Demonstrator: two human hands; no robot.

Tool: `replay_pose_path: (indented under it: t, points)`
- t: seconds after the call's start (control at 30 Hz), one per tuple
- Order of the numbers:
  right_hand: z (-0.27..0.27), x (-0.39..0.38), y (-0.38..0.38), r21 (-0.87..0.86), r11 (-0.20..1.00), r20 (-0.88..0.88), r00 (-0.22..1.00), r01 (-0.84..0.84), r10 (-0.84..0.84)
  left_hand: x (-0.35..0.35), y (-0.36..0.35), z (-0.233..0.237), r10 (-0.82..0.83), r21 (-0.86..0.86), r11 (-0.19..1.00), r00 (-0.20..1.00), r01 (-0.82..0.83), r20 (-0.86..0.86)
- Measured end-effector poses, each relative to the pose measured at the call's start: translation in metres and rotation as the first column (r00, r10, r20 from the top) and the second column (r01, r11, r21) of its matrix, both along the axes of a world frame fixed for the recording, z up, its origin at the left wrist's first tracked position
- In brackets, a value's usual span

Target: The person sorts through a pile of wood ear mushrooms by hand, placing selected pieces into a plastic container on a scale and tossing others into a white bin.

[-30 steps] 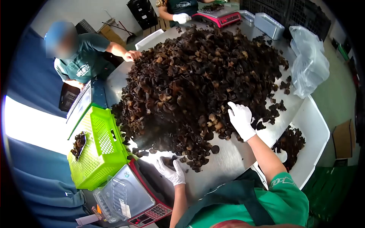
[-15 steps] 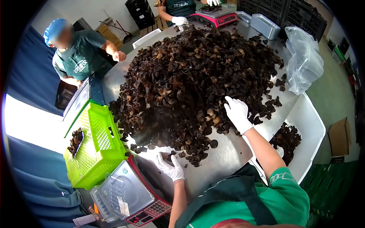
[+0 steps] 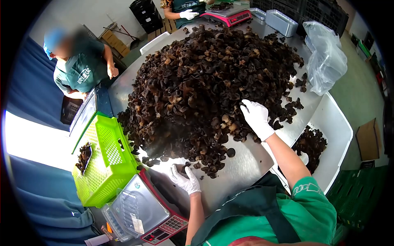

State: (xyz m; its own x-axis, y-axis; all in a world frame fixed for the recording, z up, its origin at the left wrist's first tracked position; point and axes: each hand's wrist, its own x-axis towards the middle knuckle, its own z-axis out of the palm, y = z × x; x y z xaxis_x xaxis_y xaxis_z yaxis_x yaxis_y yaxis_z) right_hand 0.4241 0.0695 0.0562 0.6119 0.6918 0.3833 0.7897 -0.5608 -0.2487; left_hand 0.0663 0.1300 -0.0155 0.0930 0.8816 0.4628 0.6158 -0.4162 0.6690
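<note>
A large heap of dark brown wood ear mushrooms (image 3: 205, 82) covers much of the metal table (image 3: 242, 164). My left hand (image 3: 185, 179), in a white glove, is low at the heap's near edge. Between its thumb and fingers is a dark wood ear piece (image 3: 182, 167). My right hand (image 3: 257, 119), also gloved, reaches to the heap's right side with fingers stretched out. Its fingertips touch the mushrooms; nothing shows in its grasp.
A white tub (image 3: 334, 135) with mushrooms stands at right. Left are a green basket (image 3: 106, 164) and a scale (image 3: 141, 205) with clear plastic boxes. A plastic bag (image 3: 326, 61) hangs at the far right corner. Two co-workers stand beyond, one near a red scale (image 3: 230, 18).
The view has shifted slightly. My right hand's fingers have moved a little against the heap; my left hand stays about where it was. The left co-worker has leaned and lowered an arm.
</note>
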Motion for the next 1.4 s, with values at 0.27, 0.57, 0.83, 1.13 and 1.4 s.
replay_pose_path:
  t: [0.27,0.57,0.83,1.13,1.4]
  points:
    - [0.025,-0.062,-0.027,0.468,0.872,-0.247,0.925,-0.146,0.287,0.001,-0.002,0.005,0.007,-0.010,1.000,1.000,-0.007,-0.025]
    - [0.004,-0.130,-0.093,0.120,0.959,-0.505,0.816,-0.256,0.281,-0.003,0.002,-0.002,0.009,-0.006,1.000,0.996,-0.009,-0.086]
    - [-0.048,-0.148,-0.100,0.235,0.925,-0.403,0.836,-0.297,0.371,-0.003,0.005,0.007,-0.049,-0.011,0.999,0.980,0.048,-0.193]
    - [-0.065,-0.150,-0.087,0.274,0.905,-0.472,0.775,-0.325,0.421,-0.005,0.018,0.007,-0.028,-0.026,0.999,0.938,0.021,-0.346]
    - [-0.090,-0.174,-0.072,0.657,0.751,-0.535,0.665,-0.061,0.522,-0.009,0.027,0.012,0.029,0.003,0.999,0.869,-0.032,-0.494]
